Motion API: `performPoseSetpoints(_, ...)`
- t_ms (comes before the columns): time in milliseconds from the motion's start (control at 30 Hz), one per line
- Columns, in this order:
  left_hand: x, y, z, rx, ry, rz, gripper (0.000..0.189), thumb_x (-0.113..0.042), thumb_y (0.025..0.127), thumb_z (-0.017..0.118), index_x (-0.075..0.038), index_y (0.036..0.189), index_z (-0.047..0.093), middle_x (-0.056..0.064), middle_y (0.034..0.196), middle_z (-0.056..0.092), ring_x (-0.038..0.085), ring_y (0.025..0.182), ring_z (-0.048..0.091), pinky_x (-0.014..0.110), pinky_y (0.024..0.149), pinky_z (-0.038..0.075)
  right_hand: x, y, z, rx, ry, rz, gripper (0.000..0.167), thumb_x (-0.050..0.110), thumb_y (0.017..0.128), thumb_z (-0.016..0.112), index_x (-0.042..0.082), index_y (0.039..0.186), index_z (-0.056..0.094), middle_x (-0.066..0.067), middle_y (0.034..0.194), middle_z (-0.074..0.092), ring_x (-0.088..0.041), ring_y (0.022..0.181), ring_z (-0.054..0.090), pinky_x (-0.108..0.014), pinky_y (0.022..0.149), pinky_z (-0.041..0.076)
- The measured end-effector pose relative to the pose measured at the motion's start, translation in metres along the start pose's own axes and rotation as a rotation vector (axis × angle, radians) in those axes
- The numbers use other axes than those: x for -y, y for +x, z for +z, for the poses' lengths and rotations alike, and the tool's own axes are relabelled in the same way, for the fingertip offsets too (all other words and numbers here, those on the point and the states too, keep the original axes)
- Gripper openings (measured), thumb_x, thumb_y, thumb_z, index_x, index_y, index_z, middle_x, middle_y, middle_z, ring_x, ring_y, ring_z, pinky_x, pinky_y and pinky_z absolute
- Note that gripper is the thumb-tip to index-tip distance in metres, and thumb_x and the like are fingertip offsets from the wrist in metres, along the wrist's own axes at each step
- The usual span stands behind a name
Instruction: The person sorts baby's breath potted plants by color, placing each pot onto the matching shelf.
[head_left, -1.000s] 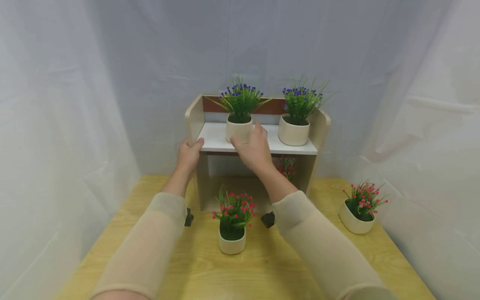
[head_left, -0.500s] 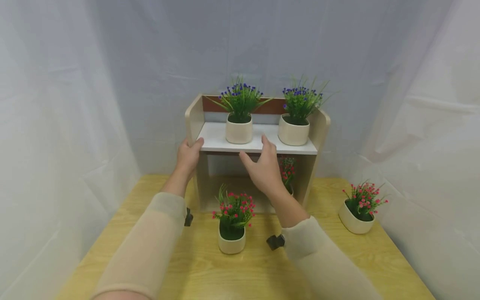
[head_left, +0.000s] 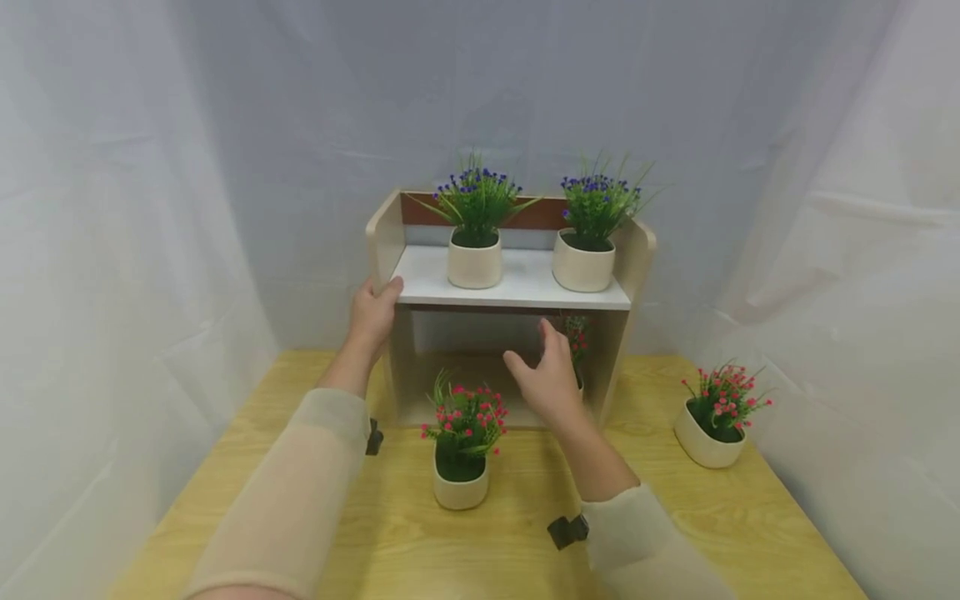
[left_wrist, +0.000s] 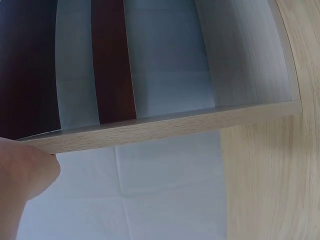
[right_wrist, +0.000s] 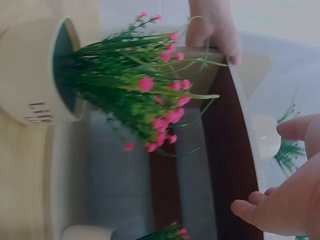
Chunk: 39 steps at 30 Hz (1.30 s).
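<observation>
The head view shows my left hand gripping the left side of the shelf, thumb at the end of its white board, the other fingers hidden behind the side panel; the left wrist view cuts this hand off, so only a part shows against the wood. My right hand holds nothing, thumb and forefinger spread apart, in front of the lower compartment; it partly covers the inner pot, whose pink flowers show dimly at that compartment's right end; the right wrist view catches only a slice of it at the bottom. On the white board the left pot and right pot, both purple-flowered, stand upright and apart; the front pot, with pink flowers, stands on the table before the shelf; "Life" is printed on its wall, the line beneath hard to read. The side pot, also pink-flowered, stands well off to the right; a black piece juts from my right cuff, and I cannot tell what it is; my sleeves run out of sight at the bottom.
</observation>
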<state>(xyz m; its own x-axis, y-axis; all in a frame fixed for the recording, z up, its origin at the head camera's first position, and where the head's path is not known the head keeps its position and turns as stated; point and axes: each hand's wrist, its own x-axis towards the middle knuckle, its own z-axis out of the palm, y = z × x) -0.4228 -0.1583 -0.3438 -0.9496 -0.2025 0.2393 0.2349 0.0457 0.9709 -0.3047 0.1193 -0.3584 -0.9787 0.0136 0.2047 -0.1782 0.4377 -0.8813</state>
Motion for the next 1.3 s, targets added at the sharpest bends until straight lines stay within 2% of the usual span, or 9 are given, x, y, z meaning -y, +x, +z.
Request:
performPoseSetpoints(133, 0.001, -0.002, -0.001, -0.003, 0.01, -0.004, 0.062, -0.035, 0.11, 0.058, 0.002, 0.158, 0.045, 0.025, 0.163, 0.048, 0.039, 0.153, 0.043, 0.053, 0.135, 0.029, -0.016, -0.006, 0.0, 0.036, 0.061, 0.015, 0.086, 0.036, 0.109, 0.062, 0.007, 0.174, 0.012, -0.017, 0.178, 0.022, -0.04, 0.166, 0.025, -0.055, 0.136, 0.027)
performPoseSetpoints(267, -0.001, -0.004, -0.001, -0.008, 0.017, -0.003, 0.062, -0.035, 0.11, 0.058, 0.002, 0.158, 0.046, 0.025, 0.163, 0.049, 0.039, 0.153, 0.043, 0.053, 0.135, 0.029, -0.032, -0.012, 0.0, 0.06, 0.081, 0.026, 0.082, 0.033, 0.111, 0.058, 0.003, 0.173, 0.014, -0.021, 0.176, 0.023, -0.043, 0.165, 0.026, -0.055, 0.135, 0.029)
performPoseSetpoints(633, 0.0, -0.003, -0.001, -0.022, 0.044, -0.014, 0.063, -0.039, 0.11, 0.058, 0.0, 0.158, 0.047, 0.024, 0.163, 0.049, 0.039, 0.154, 0.043, 0.053, 0.135, 0.029, -0.07, -0.022, 0.01, 0.13, 0.032, 0.035, 0.073, 0.016, 0.108, 0.061, -0.004, 0.168, 0.026, -0.028, 0.172, 0.033, -0.048, 0.161, 0.034, -0.059, 0.131, 0.034)
performPoseSetpoints(800, -0.001, -0.004, -0.001, -0.02, 0.046, -0.014, 0.064, -0.04, 0.11, 0.057, 0.0, 0.158, 0.047, 0.023, 0.164, 0.048, 0.038, 0.155, 0.042, 0.053, 0.135, 0.028, -0.091, -0.025, 0.018, 0.154, 0.037, 0.03, 0.07, 0.011, 0.104, 0.064, -0.012, 0.163, 0.032, -0.034, 0.167, 0.038, -0.053, 0.154, 0.041, -0.062, 0.127, 0.04)
performPoseSetpoints(1100, 0.0, -0.003, -0.001, -0.02, 0.034, -0.016, 0.062, -0.039, 0.11, 0.058, -0.001, 0.158, 0.047, 0.022, 0.164, 0.049, 0.037, 0.155, 0.042, 0.052, 0.135, 0.028, -0.11, -0.036, 0.031, 0.278, 0.006, 0.056, 0.085, 0.011, 0.094, 0.076, -0.012, 0.163, 0.031, -0.037, 0.165, 0.041, -0.058, 0.151, 0.044, -0.065, 0.121, 0.046)
performPoseSetpoints(1300, -0.001, -0.004, 0.0, -0.016, 0.027, -0.017, 0.063, -0.04, 0.11, 0.057, 0.0, 0.158, 0.047, 0.022, 0.165, 0.048, 0.036, 0.155, 0.042, 0.051, 0.136, 0.027, -0.114, -0.046, 0.044, 0.397, -0.037, 0.025, 0.1, 0.016, 0.089, 0.088, -0.011, 0.165, 0.029, -0.035, 0.168, 0.037, -0.059, 0.149, 0.044, -0.066, 0.121, 0.045)
